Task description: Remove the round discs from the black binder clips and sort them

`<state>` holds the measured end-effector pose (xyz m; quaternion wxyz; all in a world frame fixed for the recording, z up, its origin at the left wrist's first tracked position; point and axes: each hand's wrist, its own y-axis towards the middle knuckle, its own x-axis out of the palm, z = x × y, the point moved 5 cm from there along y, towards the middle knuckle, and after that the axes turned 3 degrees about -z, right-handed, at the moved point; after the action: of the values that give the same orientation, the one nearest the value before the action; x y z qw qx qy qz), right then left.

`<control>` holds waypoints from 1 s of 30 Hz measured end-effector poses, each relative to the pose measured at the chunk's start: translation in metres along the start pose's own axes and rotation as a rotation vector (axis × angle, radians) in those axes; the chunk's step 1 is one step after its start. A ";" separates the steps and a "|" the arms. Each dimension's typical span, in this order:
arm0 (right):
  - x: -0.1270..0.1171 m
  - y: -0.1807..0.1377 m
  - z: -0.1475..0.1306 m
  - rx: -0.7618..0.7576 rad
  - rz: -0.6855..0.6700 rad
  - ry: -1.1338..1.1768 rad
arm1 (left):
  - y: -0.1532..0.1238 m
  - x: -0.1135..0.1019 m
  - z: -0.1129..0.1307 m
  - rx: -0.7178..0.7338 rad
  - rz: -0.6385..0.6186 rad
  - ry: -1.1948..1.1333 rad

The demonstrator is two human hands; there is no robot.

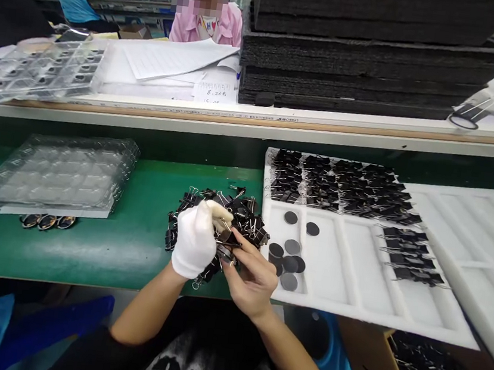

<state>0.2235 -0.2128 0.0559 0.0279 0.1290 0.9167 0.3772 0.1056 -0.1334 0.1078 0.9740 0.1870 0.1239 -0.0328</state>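
There are two hands (253,279), one glove (197,236), two white trays (337,253), eight trayed discs (288,282), three gold-rimmed rounds (47,222), and uncountable clips (251,224).

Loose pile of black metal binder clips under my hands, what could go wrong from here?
The bare right hand grips a black metal binder clip and might get pinched. The white-gloved left hand could snag on the loose pile of wire-handled black metal clips. Some flat, round, dark grey discs overlap in the white compartmented tray and could scratch each other.
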 end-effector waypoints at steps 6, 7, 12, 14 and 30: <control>-0.001 -0.003 0.003 0.056 0.065 0.048 | 0.013 0.009 -0.003 -0.056 -0.040 -0.211; -0.001 -0.002 0.003 0.059 0.078 0.061 | 0.015 0.010 -0.003 -0.048 -0.045 -0.211; -0.003 0.002 0.002 0.064 0.126 0.120 | 0.015 0.012 0.001 0.141 -0.085 -0.079; -0.004 -0.001 0.002 0.074 0.161 0.111 | 0.013 0.010 0.002 0.154 -0.061 -0.040; -0.007 0.000 0.001 0.089 0.376 -0.030 | 0.038 0.007 -0.004 -0.053 0.092 -0.195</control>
<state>0.2302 -0.2140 0.0545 -0.0353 0.3047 0.8918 0.3327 0.1159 -0.0968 0.1164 0.9865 0.1623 0.0204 -0.0029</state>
